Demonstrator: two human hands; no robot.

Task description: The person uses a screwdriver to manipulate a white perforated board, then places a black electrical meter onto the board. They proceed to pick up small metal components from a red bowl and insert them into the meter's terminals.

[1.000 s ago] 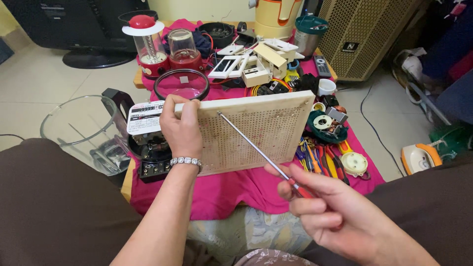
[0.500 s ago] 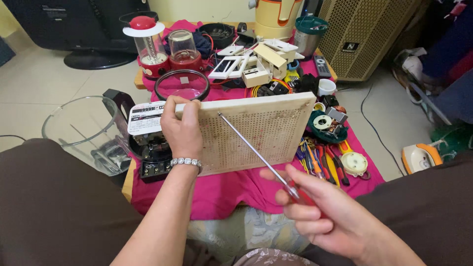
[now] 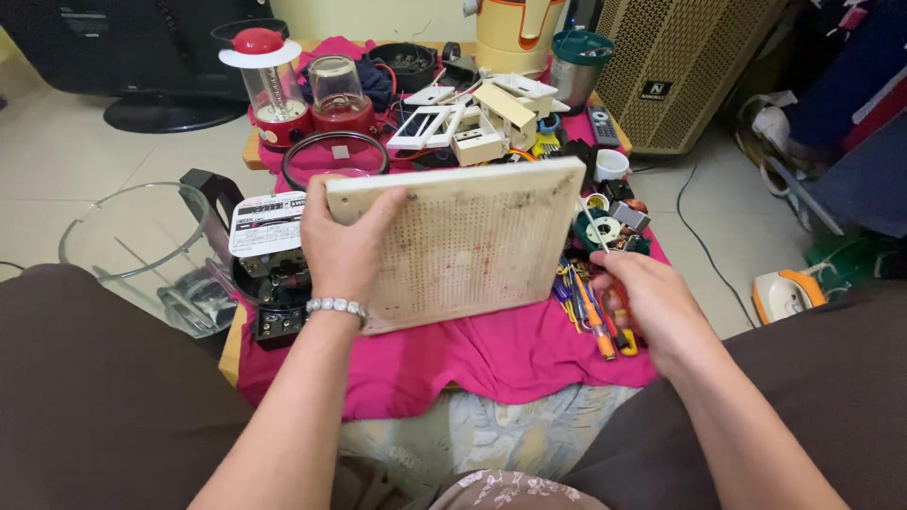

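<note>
**Perforated board propped upright for work with a screwdriver**

I am holding a cream perforated board point(image 3: 468, 241) upright above the bench point(image 3: 491, 354), tilted so its hole-covered face is turned toward me and easy to see. My left hand point(image 3: 342, 247) is gripping its left edge, fingers point(image 3: 378, 210) wrapped over the front and closed firmly on it, which is keeping the panel steady. My right hand point(image 3: 652, 302) is hovering just beside the board's right edge, curled shut around a screwdriver point(image 3: 598, 233) whose thin metal shaft is pointing up toward that edge, ready to hand.

Beneath the board, a pink cloth point(image 3: 472, 349) is covering the bench, giving small parts a soft place to lie. A cluster of coloured hand tools point(image 3: 586, 302) is lying near my right hand, within easy reach. To the left are sitting an electric meter point(image 3: 267, 227) and a clear blender jug point(image 3: 142, 250). Farther back are standing a red-capped lantern point(image 3: 267, 80) and white switch plates point(image 3: 435, 123).
</note>
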